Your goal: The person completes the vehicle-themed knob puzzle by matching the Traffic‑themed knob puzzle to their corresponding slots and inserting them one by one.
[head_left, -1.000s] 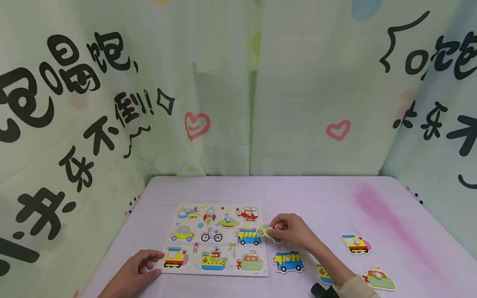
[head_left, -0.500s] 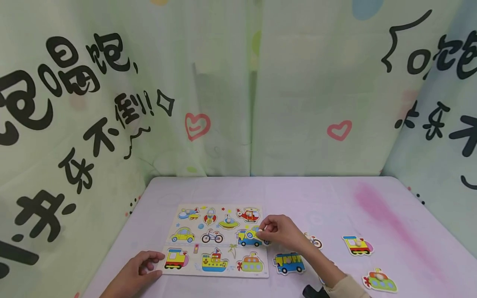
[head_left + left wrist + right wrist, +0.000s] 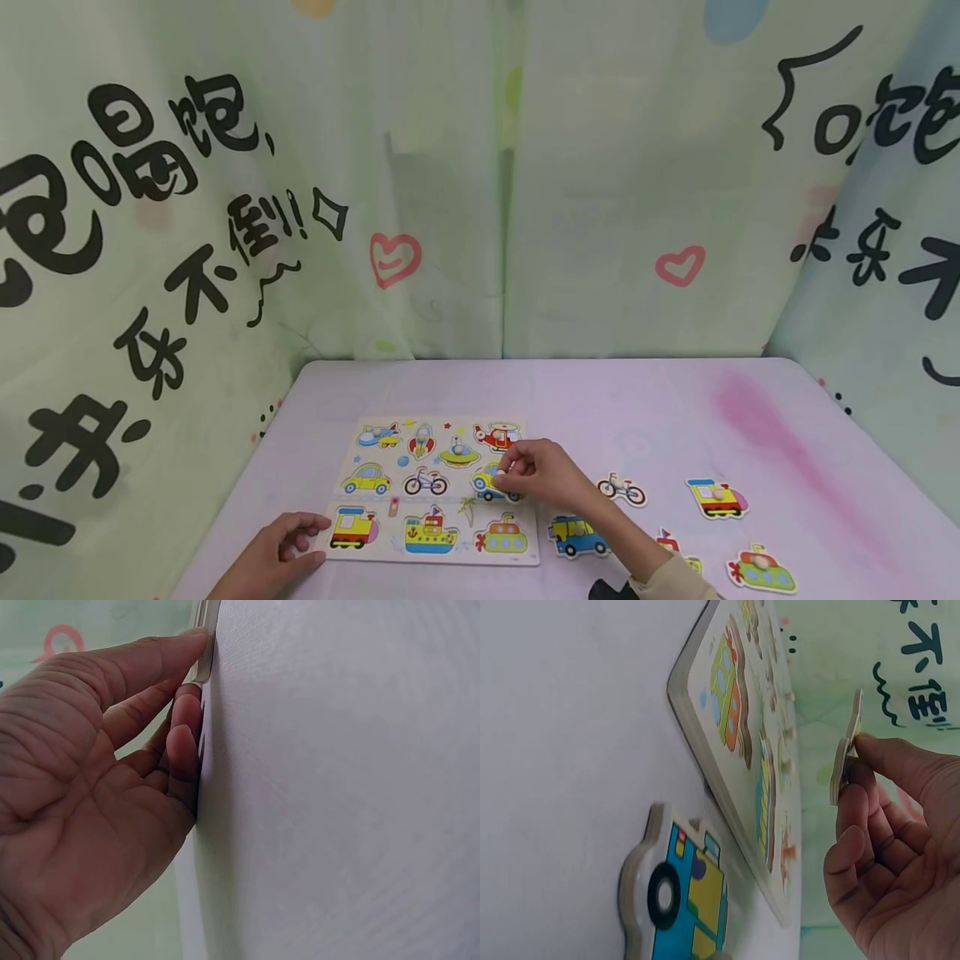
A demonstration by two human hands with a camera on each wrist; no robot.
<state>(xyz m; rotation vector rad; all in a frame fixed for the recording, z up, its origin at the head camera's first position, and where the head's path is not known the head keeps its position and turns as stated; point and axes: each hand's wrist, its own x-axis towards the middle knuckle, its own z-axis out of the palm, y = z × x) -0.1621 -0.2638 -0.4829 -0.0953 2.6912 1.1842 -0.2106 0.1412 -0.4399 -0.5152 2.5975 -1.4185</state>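
yellow car piece (image 3: 485, 477), one, pale-edged: held over the right part of the puzzle board (image 3: 392, 546), across its bus picture in the head view; a gap shows between piece and board in the right wrist view.

right hand (image 3: 543, 473), one: thumb and forefinger closed in a pinch on the car piece, other fingers curled. beige sleeve (image 3: 671, 579) on the forearm.

left hand (image 3: 276, 550), one: thumb and bent fingers gripping the board at its near left corner.

puzzle board, one, pale: flat on the lilac table (image 3: 600, 400), bearing vehicle shapes in three rows.

loose pieces, five, right of the board: bus piece (image 3: 576, 536), nearest the board; bicycle piece (image 3: 622, 490), beyond it; train piece (image 3: 717, 499), farther right; submarine piece (image 3: 762, 572), on the near side of the train; boat piece (image 3: 667, 542), partly hidden by the right forearm.

backdrop, one: pale green curtain (image 3: 585, 200), black lettering, two red hearts.
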